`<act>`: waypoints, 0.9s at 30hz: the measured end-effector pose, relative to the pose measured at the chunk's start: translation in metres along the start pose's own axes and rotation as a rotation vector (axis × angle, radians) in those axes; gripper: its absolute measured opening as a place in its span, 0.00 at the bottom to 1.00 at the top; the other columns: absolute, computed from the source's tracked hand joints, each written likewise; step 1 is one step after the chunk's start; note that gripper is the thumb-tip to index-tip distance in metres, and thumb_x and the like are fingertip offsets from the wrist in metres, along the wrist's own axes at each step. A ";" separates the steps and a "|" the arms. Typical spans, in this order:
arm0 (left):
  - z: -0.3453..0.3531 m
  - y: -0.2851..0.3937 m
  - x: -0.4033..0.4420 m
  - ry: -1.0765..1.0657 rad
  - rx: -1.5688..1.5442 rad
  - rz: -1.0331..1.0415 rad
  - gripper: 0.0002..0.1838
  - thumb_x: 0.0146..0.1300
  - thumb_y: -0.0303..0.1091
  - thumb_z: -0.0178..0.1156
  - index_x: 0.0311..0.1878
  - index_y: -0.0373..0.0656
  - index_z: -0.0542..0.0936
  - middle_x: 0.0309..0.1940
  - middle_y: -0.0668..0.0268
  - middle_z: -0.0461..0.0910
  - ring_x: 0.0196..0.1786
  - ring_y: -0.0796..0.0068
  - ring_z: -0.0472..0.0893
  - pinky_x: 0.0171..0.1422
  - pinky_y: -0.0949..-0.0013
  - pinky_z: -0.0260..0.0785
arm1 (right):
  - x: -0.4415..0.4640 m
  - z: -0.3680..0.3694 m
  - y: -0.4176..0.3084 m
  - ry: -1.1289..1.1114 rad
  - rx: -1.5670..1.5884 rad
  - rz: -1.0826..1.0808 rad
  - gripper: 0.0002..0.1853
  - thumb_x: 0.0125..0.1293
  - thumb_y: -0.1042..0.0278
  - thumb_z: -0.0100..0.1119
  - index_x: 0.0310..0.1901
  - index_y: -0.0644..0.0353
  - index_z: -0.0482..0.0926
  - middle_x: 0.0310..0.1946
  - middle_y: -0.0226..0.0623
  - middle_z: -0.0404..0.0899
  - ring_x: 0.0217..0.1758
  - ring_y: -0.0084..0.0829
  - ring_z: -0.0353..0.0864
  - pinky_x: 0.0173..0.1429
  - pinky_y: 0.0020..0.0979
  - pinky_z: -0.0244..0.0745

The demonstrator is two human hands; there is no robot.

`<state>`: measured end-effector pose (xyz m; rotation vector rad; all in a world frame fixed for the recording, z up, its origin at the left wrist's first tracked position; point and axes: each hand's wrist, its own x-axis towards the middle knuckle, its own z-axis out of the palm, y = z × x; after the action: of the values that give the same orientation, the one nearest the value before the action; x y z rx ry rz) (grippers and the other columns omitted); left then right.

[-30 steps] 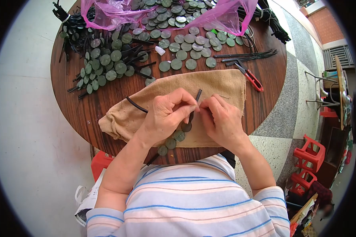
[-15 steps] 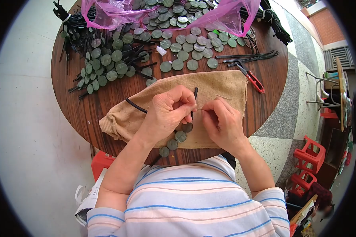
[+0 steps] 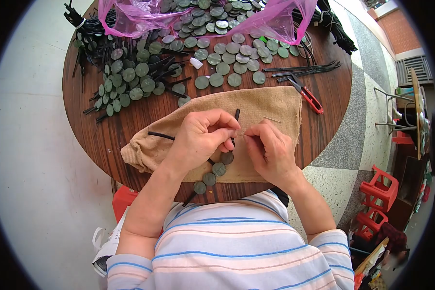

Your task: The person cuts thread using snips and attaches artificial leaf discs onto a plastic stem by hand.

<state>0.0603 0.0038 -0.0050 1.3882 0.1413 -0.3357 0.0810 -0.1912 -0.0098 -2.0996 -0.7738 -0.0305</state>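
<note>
My left hand (image 3: 200, 137) is closed in a pinch on a black cord (image 3: 236, 115), whose end sticks up past the fingertips. Below the fingers, several dark green round discs (image 3: 219, 169) hang along the cord down to the table edge. Another black cord end (image 3: 160, 136) pokes out left of the wrist. My right hand (image 3: 271, 150) faces it, thumb and forefinger pinched. What looks like a fine thread (image 3: 241, 136) runs between the two hands. A thin needle-like line (image 3: 272, 119) shows just above the right knuckles; whether it is held I cannot tell.
Beneath my hands a tan cloth (image 3: 282, 104) covers part of the round wooden table (image 3: 328, 116). Red-handled snips (image 3: 311, 100) lie at right, beside black cords (image 3: 304, 71). Loose discs (image 3: 234, 79), a pink plastic bag (image 3: 280, 21) and bundled disc strands (image 3: 130, 75) fill the far side.
My left hand has shifted slightly down and left, and the black cord and discs have moved with it. The right hand has barely moved and remains pinched.
</note>
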 end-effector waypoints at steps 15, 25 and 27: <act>-0.002 0.011 -0.005 -0.097 0.070 -0.070 0.05 0.65 0.18 0.55 0.38 0.36 0.79 0.31 0.69 0.80 0.29 0.82 0.82 0.32 0.77 0.74 | 0.002 0.005 -0.001 -0.017 -0.019 -0.071 0.09 0.59 0.81 0.63 0.39 0.60 0.75 0.29 0.39 0.74 0.27 0.40 0.79 0.29 0.37 0.74; -0.007 0.015 -0.001 -0.143 0.127 -0.209 0.05 0.65 0.20 0.62 0.42 0.31 0.84 0.32 0.64 0.84 0.33 0.79 0.84 0.38 0.76 0.79 | 0.000 0.009 0.002 0.000 -0.179 -0.236 0.12 0.54 0.76 0.65 0.40 0.60 0.75 0.29 0.36 0.73 0.27 0.34 0.78 0.30 0.33 0.72; -0.007 0.015 0.000 -0.160 0.126 -0.217 0.05 0.65 0.20 0.62 0.41 0.31 0.84 0.32 0.64 0.85 0.33 0.79 0.84 0.38 0.76 0.79 | -0.001 0.011 0.004 0.004 -0.242 -0.279 0.12 0.54 0.74 0.63 0.40 0.59 0.75 0.29 0.34 0.72 0.27 0.31 0.77 0.30 0.30 0.71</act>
<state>0.0658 0.0130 0.0073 1.4669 0.1415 -0.6439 0.0798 -0.1856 -0.0196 -2.1980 -1.1021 -0.2921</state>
